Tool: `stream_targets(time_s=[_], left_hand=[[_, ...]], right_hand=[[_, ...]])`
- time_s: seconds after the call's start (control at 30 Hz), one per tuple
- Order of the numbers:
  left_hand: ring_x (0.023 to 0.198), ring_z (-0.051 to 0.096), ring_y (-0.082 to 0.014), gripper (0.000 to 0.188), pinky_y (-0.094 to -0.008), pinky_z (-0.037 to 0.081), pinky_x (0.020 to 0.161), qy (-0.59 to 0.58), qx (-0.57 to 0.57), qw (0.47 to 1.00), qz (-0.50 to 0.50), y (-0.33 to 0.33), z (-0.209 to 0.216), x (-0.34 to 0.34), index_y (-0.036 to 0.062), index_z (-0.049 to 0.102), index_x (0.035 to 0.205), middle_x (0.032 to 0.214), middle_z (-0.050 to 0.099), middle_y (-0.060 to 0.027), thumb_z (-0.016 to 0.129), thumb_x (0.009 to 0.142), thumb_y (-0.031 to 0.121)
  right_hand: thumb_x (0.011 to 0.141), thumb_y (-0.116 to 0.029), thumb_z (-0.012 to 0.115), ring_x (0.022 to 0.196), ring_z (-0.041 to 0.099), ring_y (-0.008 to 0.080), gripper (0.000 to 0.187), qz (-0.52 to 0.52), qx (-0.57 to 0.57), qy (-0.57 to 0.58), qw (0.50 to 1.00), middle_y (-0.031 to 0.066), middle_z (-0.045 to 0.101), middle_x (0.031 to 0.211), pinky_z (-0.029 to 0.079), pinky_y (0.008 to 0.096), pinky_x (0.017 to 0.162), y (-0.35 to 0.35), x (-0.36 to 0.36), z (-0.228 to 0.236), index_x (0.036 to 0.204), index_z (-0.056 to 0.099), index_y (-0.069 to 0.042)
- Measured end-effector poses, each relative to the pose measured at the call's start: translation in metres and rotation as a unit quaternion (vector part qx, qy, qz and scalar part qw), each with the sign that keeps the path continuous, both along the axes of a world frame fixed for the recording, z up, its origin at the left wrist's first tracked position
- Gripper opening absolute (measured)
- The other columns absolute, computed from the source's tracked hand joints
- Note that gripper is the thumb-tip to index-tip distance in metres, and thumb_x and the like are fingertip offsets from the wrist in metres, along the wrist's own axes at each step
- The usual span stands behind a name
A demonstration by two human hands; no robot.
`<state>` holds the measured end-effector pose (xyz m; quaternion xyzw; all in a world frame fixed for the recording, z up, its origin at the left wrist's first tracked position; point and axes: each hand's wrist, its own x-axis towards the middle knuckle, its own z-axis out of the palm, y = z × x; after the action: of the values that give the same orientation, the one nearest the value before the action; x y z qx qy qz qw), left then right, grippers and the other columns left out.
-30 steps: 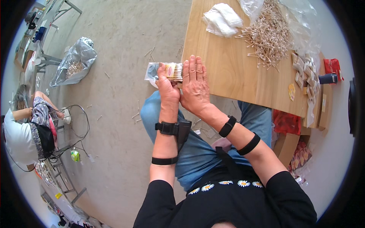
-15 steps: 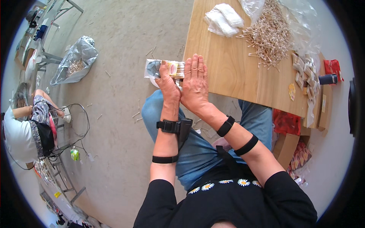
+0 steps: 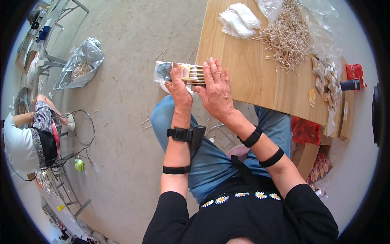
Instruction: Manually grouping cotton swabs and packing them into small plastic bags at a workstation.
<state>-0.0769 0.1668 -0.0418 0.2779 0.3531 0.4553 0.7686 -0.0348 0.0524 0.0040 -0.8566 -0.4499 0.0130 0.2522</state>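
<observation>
Cotton swabs (image 3: 196, 73) lie side by side in a clear plastic bag (image 3: 157, 71) with a small yellow, white and red card (image 3: 185, 72). My left hand (image 3: 179, 90) is closed around the bag, its thumb lying across the top. Something grey shows through the plastic beside that thumb. My right hand (image 3: 217, 90) is flat, its fingers stretched out at the right ends of the swabs. Both hands are just off the left edge of the wooden table (image 3: 243, 73), above my left knee.
A loose heap of cotton swabs (image 3: 286, 38) covers the table's far right, next to white plastic bags (image 3: 239, 20). Filled packs (image 3: 325, 77) lie along the right edge. On the floor stands a grey plastic sack (image 3: 87, 61) of swabs. Another person (image 3: 24, 142) sits at far left.
My right hand has shifted a little to the right, and its thumb has moved away from my left wrist. More of the swabs' length is uncovered. My left hand keeps its hold.
</observation>
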Motion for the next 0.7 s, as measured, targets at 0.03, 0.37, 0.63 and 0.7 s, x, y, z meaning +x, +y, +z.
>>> stream_targets(time_s=[0.03,0.37,0.63,0.7], left_hand=[[0.084,0.060,-0.0099,0.019,-0.0282,0.054,0.073,0.000,0.000,1.000,0.001,0.000,-0.002,0.000,0.0074,0.061,0.102,0.095,0.060,0.0004,0.067,0.094,0.024],[0.082,0.060,-0.0088,0.019,-0.0273,0.053,0.071,-0.005,0.005,1.000,-0.002,0.000,-0.004,-0.001,0.0076,0.061,0.101,0.093,0.060,0.0007,0.067,0.095,0.025],[0.079,0.055,-0.0086,0.019,-0.0278,0.050,0.069,0.026,0.034,0.999,-0.017,-0.002,-0.005,0.000,0.0065,0.059,0.099,0.091,0.057,0.0012,0.062,0.098,0.026],[0.080,0.055,-0.0087,0.019,-0.0281,0.050,0.070,0.020,0.015,1.000,-0.012,0.000,-0.007,-0.001,0.0064,0.059,0.099,0.091,0.057,0.0011,0.061,0.099,0.025]], right_hand=[[0.084,-0.030,0.072,0.150,0.021,0.0374,0.080,0.001,0.000,0.000,1.000,0.0239,0.031,0.157,0.015,0.0576,0.119,0.002,0.001,-0.002,0.148,0.037,0.003],[0.090,-0.024,0.060,0.151,0.020,0.0347,0.068,-0.063,-0.015,-0.024,0.998,0.0211,0.029,0.159,0.013,0.0563,0.120,0.017,-0.008,-0.012,0.149,0.039,0.002],[0.092,-0.028,0.055,0.151,0.018,0.0395,0.066,-0.120,0.000,-0.052,0.991,0.0281,0.030,0.157,0.011,0.0530,0.122,0.037,-0.022,-0.022,0.144,0.041,0.010],[0.093,-0.027,0.056,0.150,0.019,0.0406,0.066,-0.119,0.012,-0.038,0.992,0.0292,0.028,0.156,0.012,0.0523,0.122,0.038,-0.024,-0.021,0.144,0.039,0.012]])
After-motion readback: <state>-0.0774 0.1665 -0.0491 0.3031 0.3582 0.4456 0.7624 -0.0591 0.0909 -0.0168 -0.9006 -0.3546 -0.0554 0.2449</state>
